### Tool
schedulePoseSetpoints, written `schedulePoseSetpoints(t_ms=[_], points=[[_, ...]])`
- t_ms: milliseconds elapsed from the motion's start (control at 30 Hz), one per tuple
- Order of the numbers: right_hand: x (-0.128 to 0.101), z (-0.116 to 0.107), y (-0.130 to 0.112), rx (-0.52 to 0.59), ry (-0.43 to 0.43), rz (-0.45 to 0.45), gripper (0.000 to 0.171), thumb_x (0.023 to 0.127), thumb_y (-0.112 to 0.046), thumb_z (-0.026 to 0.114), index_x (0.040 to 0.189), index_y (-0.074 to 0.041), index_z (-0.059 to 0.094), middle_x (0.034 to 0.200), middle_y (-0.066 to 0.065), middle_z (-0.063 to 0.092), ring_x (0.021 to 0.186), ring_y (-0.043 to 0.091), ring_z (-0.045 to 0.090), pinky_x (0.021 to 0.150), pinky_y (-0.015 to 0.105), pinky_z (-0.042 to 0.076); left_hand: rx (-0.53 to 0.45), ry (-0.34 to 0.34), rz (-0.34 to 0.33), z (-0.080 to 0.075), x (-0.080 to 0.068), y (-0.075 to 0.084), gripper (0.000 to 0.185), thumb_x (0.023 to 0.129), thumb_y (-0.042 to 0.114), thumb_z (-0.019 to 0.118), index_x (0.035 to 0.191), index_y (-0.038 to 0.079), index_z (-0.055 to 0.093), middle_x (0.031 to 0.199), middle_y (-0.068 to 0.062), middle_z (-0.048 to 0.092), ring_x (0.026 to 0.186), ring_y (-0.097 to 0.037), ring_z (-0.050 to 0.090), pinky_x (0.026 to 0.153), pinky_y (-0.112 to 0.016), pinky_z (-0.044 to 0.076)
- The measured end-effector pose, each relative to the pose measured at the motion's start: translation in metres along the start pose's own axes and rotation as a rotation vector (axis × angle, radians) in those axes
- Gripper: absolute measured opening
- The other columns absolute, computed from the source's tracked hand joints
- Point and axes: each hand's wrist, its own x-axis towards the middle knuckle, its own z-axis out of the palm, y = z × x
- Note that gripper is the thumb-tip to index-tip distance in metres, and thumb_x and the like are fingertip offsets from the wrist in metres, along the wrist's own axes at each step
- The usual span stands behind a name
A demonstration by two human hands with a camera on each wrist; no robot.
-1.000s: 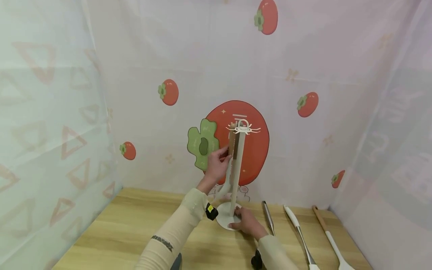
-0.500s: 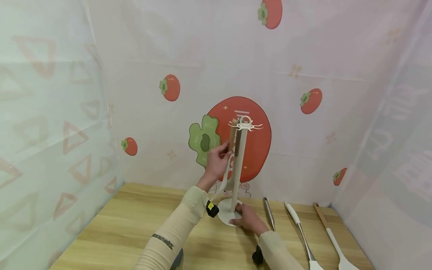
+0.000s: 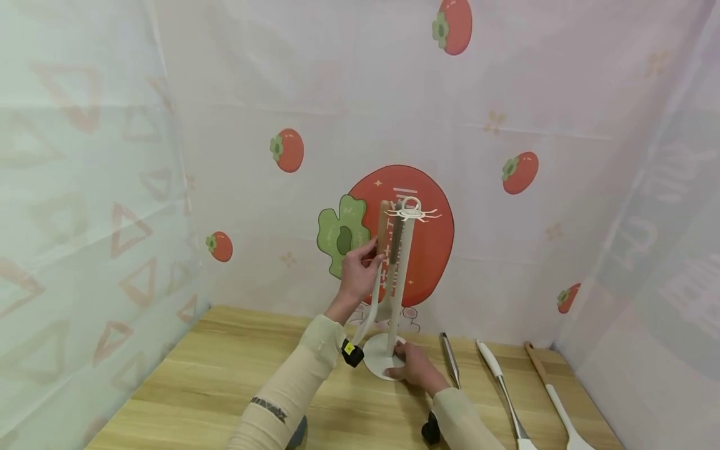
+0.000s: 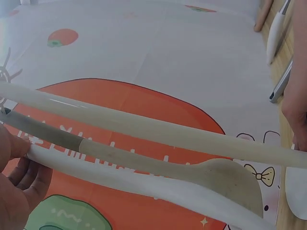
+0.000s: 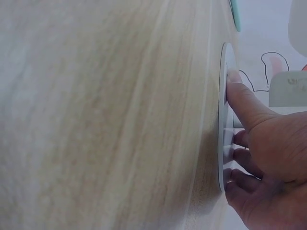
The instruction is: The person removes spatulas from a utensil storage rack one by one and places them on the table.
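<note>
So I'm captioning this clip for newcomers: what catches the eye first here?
The white utensil stand at the back middle of the wooden table, before a big red fruit print. The left hand holds a hanging utensil against its pole, and the right hand presses its round base. Three more utensils lie to the right.

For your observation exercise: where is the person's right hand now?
In the head view, the right hand rests on the white stand's round base, just left of the metal utensil.

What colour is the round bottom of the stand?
White. The stand's round base shows best in the head view, under the right hand.
</note>
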Motion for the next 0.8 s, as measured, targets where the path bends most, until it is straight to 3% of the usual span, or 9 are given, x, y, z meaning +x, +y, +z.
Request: schedulePoseSetpoints(t_ms=[133,467,800], points=[[0.001,0.001,0.002,-0.009,0.006,-0.004,0.054,0.081,-0.022,0.088,0.122,0.008,0.068,0.120,0.024,0.069,0.111,0.041,0.064,0.096,0.056,0.050,0.003,0.020,0.007,-0.003,-0.001,-0.004,0.043,0.096,-0.003,0.065,0.139,-0.002,0.058,0.122,-0.026,0.069,0.104,-0.036,0.070,0.085,-0.038,0.059],[0.000,0.003,0.004,0.011,0.000,0.006,0.056,0.081,-0.022,0.087,0.124,0.009,0.066,0.127,0.027,0.065,0.118,0.044,0.061,0.100,0.057,0.048,0.030,0.060,-0.002,-0.011,-0.002,-0.006,0.041,0.095,-0.003,0.066,0.136,-0.003,0.060,0.116,-0.024,0.071,0.100,-0.034,0.071,0.082,-0.032,0.059],[0.000,0.002,0.002,-0.010,0.011,0.014,0.057,0.082,-0.022,0.087,0.125,0.009,0.066,0.127,0.027,0.066,0.118,0.043,0.061,0.100,0.057,0.048,0.059,0.097,0.004,-0.016,-0.002,-0.003,0.042,0.094,-0.001,0.069,0.134,-0.002,0.062,0.112,-0.023,0.071,0.097,-0.034,0.071,0.081,-0.037,0.060]])
